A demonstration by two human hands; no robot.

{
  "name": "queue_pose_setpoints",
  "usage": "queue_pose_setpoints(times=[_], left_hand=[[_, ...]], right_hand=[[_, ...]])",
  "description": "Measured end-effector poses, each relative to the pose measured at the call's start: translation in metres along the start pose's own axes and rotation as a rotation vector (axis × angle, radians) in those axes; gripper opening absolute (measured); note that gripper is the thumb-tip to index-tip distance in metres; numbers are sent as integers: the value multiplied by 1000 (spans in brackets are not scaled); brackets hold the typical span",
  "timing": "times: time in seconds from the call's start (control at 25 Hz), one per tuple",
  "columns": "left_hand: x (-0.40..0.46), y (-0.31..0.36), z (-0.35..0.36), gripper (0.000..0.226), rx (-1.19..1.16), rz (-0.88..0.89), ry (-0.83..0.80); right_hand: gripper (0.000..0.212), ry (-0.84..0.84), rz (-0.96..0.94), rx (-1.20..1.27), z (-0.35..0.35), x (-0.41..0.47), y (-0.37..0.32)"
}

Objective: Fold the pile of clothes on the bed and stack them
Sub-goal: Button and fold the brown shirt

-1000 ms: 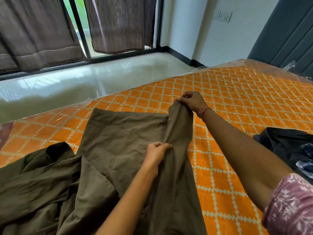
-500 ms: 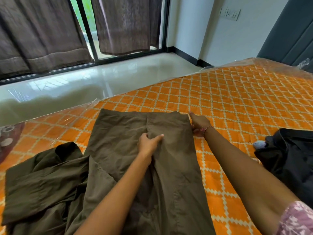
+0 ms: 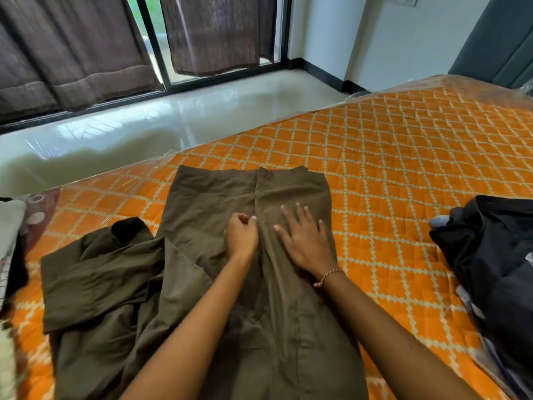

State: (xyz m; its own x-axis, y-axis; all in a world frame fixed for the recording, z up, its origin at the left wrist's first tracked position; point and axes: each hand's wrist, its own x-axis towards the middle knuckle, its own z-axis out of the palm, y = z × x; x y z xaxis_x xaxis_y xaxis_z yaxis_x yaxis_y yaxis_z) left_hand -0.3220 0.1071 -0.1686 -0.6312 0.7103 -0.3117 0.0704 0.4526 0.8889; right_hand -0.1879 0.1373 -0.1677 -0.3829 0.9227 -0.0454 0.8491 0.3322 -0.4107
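An olive-brown garment (image 3: 219, 197) lies spread on the orange patterned bed (image 3: 403, 168), its right side folded over toward the middle. Its left part (image 3: 98, 278) is still rumpled in loose folds. My left hand (image 3: 240, 236) rests on the cloth beside the fold line with its fingers curled, seemingly pinching a bit of fabric. My right hand (image 3: 302, 238) lies flat on the folded-over flap, fingers spread and pressing it down. A dark pile of clothes (image 3: 490, 261) sits at the bed's right edge.
More cloth and a patterned item (image 3: 17, 226) lie at the far left edge of the bed. Beyond the bed is a shiny pale floor (image 3: 173, 119), brown curtains (image 3: 72, 47) and a glass door. A clear plastic cover wraps the mattress.
My right hand let go of the garment's raised edge, laid the flap down, and slid from its outer side onto the flap. My left hand stayed near the fold line.
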Motion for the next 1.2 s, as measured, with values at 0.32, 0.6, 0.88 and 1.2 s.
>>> queue_pose_setpoints(times=[0.32,0.6,0.88,1.2], left_hand=[[-128,-36,-91,43,1217,393,-266],[-154,-42,-113,36,1242,644,-140],[-239,-111,-122,61,497,194,481],[-211,-61,-156,72,-386,-547,357]], right_hand=[[68,-104,127,-84,-8,-66,-15],[69,-144,134,-119,-8,-147,-19],[71,-118,-140,-221,35,-293,-54],[30,-199,-325,-193,15,-347,-55]])
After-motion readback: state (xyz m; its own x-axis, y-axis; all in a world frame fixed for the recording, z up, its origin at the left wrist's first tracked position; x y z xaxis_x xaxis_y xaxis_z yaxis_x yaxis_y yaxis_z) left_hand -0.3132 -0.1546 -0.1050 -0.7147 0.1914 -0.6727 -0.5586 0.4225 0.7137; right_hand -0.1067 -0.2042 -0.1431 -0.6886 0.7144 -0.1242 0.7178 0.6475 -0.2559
